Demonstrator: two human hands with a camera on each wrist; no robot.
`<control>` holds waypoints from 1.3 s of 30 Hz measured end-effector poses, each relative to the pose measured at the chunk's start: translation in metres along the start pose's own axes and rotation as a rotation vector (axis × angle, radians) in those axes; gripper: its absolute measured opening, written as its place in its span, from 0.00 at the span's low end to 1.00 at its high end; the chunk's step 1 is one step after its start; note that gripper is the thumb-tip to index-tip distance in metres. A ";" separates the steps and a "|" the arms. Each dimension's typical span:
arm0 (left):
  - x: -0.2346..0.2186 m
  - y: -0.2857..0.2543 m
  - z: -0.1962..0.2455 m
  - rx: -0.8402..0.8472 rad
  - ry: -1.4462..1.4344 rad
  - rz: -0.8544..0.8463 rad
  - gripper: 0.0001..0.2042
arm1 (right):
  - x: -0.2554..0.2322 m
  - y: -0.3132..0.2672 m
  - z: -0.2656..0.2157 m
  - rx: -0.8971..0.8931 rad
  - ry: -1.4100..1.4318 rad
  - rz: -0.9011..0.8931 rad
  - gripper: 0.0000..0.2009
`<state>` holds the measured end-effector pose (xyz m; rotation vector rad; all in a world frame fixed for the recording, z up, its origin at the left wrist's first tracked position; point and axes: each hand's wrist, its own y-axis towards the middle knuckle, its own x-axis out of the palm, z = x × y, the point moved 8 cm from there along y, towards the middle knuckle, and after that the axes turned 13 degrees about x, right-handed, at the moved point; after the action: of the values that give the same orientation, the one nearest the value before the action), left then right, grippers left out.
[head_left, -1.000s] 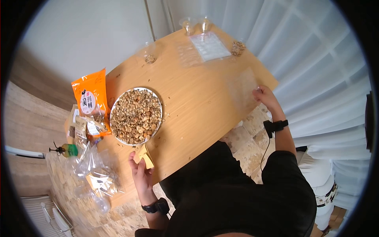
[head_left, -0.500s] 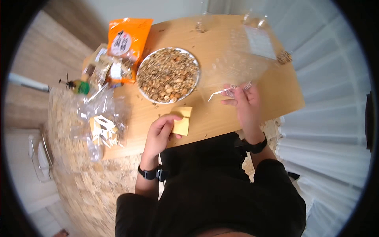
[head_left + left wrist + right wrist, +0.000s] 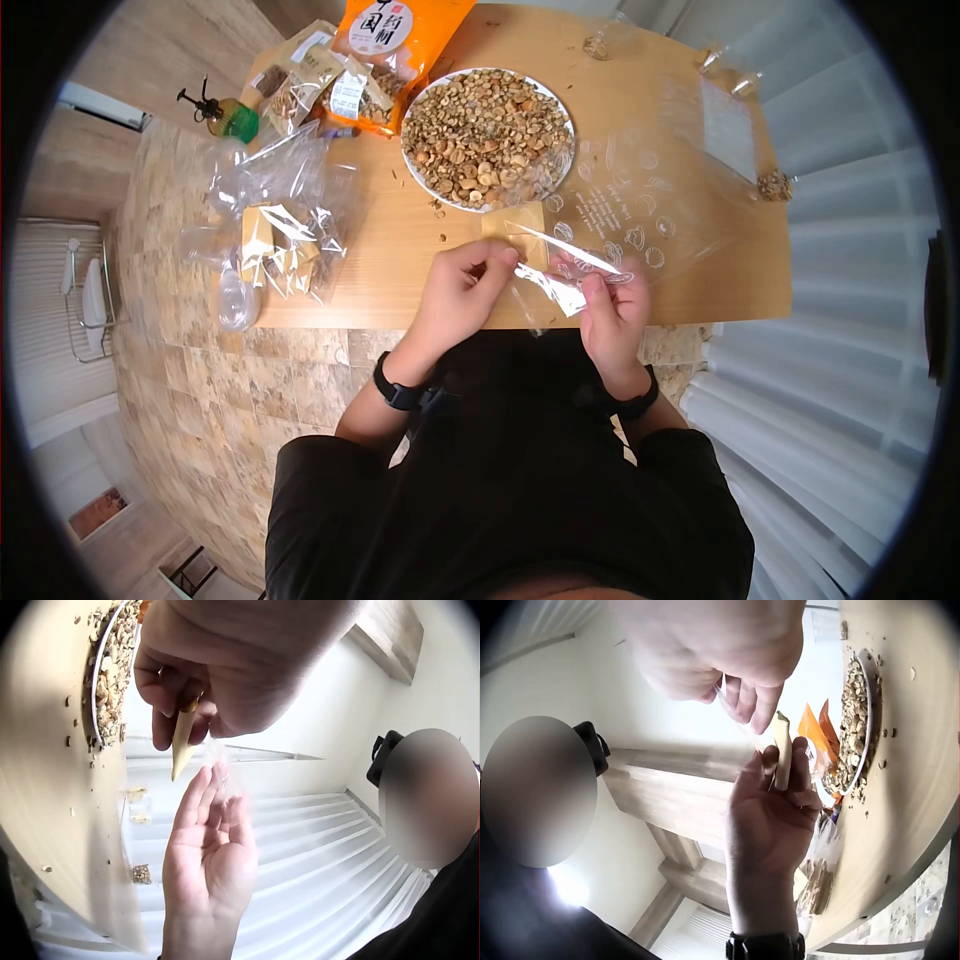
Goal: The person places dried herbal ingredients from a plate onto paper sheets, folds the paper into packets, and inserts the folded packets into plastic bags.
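Observation:
My left hand (image 3: 455, 300) holds a folded yellow paper piece (image 3: 183, 746) while its thumb and fingertips meet at the edge of a clear plastic bag (image 3: 640, 215) printed with white drawings. The bag's other side is pinched by my right hand (image 3: 612, 325), thumb on top. Shiny folds of plastic stretch between the hands, close over the table's front edge. Behind them stands a white round plate (image 3: 405, 150) heaped with dried brown bits (image 3: 485, 130); the bag overlaps its lower right rim in the head view.
An orange printed bag (image 3: 440, 50) and smaller packets (image 3: 310, 70) lie back left, near a green spray bottle (image 3: 236, 120). Clear wrapping with yellow pieces (image 3: 275, 240) covers the front left. Plastic cups (image 3: 775, 186) and a white stack (image 3: 728, 130) stand at the right.
My right hand has come from the table's right edge to the left hand, bringing the clear bag. The left hand keeps the yellow piece and now touches the bag's edge.

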<state>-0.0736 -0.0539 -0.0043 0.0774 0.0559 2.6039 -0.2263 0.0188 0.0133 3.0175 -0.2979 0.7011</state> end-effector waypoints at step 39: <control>-0.028 -0.014 0.136 0.631 0.280 -0.207 0.24 | 0.040 0.047 -0.067 0.366 -0.385 -0.133 0.11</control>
<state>-0.0332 -0.0531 0.1299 -0.0665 0.9290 2.2778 -0.2297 -0.0299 0.0901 3.4672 0.0336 0.1725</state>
